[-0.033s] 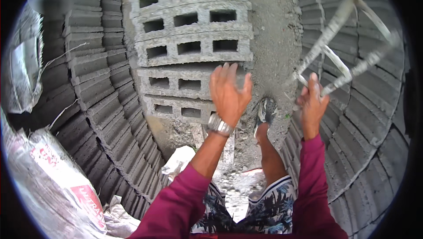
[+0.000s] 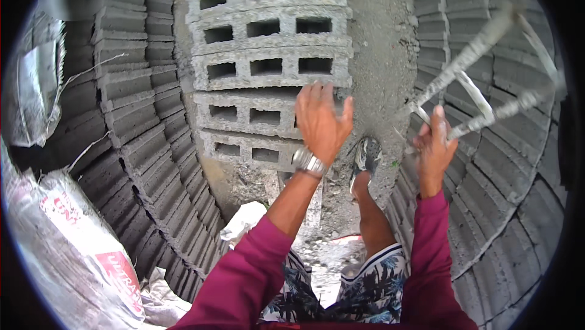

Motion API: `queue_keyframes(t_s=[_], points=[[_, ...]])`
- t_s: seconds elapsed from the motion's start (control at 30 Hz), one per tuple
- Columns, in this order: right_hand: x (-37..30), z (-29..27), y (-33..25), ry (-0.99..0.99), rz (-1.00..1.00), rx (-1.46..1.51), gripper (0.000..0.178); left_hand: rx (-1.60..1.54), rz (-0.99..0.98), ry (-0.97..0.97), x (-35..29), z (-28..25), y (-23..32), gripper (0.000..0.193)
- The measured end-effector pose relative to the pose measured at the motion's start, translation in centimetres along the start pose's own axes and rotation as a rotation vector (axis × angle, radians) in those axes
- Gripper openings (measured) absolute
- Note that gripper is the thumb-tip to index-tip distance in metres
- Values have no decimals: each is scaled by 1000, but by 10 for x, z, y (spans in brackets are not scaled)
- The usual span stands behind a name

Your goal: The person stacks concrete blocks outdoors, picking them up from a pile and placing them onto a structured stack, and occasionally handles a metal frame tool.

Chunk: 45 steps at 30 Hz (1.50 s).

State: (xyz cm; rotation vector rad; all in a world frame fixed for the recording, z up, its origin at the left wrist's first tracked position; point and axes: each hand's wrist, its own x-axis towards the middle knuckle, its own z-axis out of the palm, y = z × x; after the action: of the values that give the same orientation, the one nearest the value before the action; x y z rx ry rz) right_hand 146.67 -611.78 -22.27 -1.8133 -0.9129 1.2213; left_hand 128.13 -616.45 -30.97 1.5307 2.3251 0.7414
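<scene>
My left hand [image 2: 323, 122], with a metal watch [image 2: 309, 162] on its wrist, is over the right end of a hollow concrete block [image 2: 247, 114] in the row. Its fingers stretch forward and the thumb stands apart; whether the fingertips touch the block I cannot tell. My right hand [image 2: 434, 144] is closed around one end of a ladder-like metal frame [image 2: 472, 89], whitish and caked with cement, with short cross bars. The frame slants up and away to the right, its far end blurred.
Stacked grey blocks wall me in on the left [image 2: 131, 108] and right [image 2: 487, 190]. Printed white sacks [image 2: 85, 238] lie at the lower left. A dirt strip [image 2: 381, 50] runs beside the block row. My shoe [image 2: 367, 154] stands on it. A white scrap [image 2: 244, 221] lies near the row's end.
The metal frame's far end has swung nearer and to the right in my right hand. My left hand stays over the same block; the whole view has shifted slightly.
</scene>
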Motion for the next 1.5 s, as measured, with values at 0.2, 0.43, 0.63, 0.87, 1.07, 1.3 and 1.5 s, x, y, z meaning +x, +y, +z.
queue_keyframes(t_s=[0.2,0.43,0.63,0.87,1.07,1.3,1.5], points=[[1,59,-62,-29,-25,169,34,45,-305,-217,55,45,-10,55],[92,82,11,-83,78,56,36,276,-353,-215,66,84,0,53],[147,92,62,-132,176,11,39,302,-469,-229,66,96,-13,44],[182,96,78,-112,110,223,47,89,-577,-393,40,22,-20,62],[189,114,63,-75,36,349,48,111,-529,-345,30,21,-31,57],[164,137,199,-153,146,-132,63,-100,-521,-369,33,33,-16,54],[184,114,105,-183,104,144,50,16,-462,-309,28,26,-24,54]])
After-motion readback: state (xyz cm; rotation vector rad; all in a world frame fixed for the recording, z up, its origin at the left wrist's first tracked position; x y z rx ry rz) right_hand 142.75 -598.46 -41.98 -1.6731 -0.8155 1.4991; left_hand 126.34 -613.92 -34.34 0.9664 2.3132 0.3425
